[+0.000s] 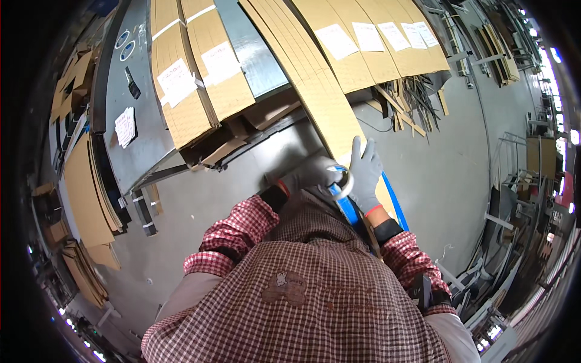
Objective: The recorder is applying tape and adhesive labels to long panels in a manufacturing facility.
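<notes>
My left hand (pixel 315 172), in a grey glove, is closed with its fingers curled at a white ring that looks like a roll of tape (pixel 346 185). Beside it my right hand (pixel 365 172), also gloved, lies on a long cardboard strip (pixel 334 115) with its fingers stretched out and apart. The thumb side of that hand comes close to the ring. The strip runs from the bench toward my body. Below the hands, a blue bar (pixel 348 209) shows by the strip's left edge, and another blue bar (pixel 394 202) by its right edge.
Bundled cardboard strips (pixel 181 109) with white paper labels lie on a grey metal bench (pixel 130 157). More labelled cardboard stacks (pixel 369 54) sit at the far right, with thin offcuts (pixel 411 103) beneath. Cardboard sheets (pixel 85 193) lean at the left. Metal racks (pixel 505 242) stand right.
</notes>
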Action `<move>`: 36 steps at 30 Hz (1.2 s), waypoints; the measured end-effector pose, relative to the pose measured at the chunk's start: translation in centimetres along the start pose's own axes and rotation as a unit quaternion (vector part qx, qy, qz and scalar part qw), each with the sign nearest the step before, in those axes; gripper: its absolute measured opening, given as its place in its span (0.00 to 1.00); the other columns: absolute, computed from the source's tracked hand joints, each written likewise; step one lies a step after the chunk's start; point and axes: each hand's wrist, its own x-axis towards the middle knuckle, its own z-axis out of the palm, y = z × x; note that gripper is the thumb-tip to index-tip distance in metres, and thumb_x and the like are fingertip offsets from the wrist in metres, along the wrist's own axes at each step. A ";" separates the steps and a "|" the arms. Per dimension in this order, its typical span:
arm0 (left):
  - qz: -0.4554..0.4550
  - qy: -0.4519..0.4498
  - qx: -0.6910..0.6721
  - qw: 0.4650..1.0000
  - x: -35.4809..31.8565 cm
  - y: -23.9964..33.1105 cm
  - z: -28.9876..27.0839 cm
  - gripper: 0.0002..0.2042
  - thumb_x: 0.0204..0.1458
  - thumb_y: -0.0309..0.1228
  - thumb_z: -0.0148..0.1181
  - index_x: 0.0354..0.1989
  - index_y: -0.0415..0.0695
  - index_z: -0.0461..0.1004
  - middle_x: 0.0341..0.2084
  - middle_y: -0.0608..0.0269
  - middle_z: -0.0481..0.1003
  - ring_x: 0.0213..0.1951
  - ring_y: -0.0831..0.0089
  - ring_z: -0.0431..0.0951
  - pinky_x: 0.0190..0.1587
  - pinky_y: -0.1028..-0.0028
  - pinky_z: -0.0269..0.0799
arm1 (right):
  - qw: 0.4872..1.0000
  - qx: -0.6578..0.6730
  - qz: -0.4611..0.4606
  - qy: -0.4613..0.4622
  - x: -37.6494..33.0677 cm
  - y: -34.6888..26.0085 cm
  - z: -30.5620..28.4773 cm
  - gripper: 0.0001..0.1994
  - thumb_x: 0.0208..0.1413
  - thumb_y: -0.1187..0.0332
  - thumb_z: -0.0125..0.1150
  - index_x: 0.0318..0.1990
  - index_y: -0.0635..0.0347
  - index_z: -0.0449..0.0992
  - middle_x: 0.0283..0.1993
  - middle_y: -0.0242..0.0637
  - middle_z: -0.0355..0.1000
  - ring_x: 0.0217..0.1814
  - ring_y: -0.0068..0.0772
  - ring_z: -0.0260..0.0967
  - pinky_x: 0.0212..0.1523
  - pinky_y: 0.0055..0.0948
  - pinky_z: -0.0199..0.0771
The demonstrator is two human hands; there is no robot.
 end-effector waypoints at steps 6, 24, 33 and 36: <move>0.156 -0.004 0.236 0.959 -1.3 8.3 8.8 0.14 0.51 0.31 0.57 0.41 0.33 0.76 0.31 0.63 0.77 0.35 0.74 0.75 0.41 0.73 0.73 | 1.000 0.009 0.013 -0.005 -0.4 -0.1 -0.8 0.36 0.48 0.53 0.62 0.65 0.56 0.61 0.64 0.57 0.58 0.63 0.56 0.58 0.57 0.49 0.62; 0.084 0.746 -0.266 0.605 -32.0 -22.8 -9.7 0.13 0.59 0.33 0.50 0.43 0.37 0.76 0.35 0.57 0.78 0.34 0.64 0.79 0.39 0.67 0.76 | 0.981 0.177 -0.074 0.009 1.4 -1.4 -6.6 0.49 0.37 0.51 0.74 0.67 0.63 0.58 0.71 0.64 0.49 0.71 0.65 0.47 0.68 0.54 0.47; 0.042 0.733 -0.011 0.679 -34.5 -17.0 -27.1 0.12 0.59 0.38 0.49 0.39 0.44 0.75 0.30 0.60 0.76 0.31 0.64 0.76 0.34 0.64 0.73 | 0.944 0.290 -0.142 0.063 5.4 -17.9 -14.3 0.35 0.49 0.68 0.66 0.66 0.60 0.62 0.74 0.53 0.47 0.76 0.54 0.42 0.72 0.48 0.44; 0.001 0.705 0.035 0.708 -33.4 -15.0 -32.2 0.11 0.58 0.38 0.50 0.38 0.44 0.75 0.29 0.59 0.76 0.31 0.63 0.76 0.35 0.64 0.73 | 0.925 0.353 -0.120 0.077 6.6 -23.1 -13.3 0.30 0.47 0.77 0.63 0.62 0.64 0.67 0.72 0.49 0.54 0.74 0.47 0.49 0.72 0.41 0.48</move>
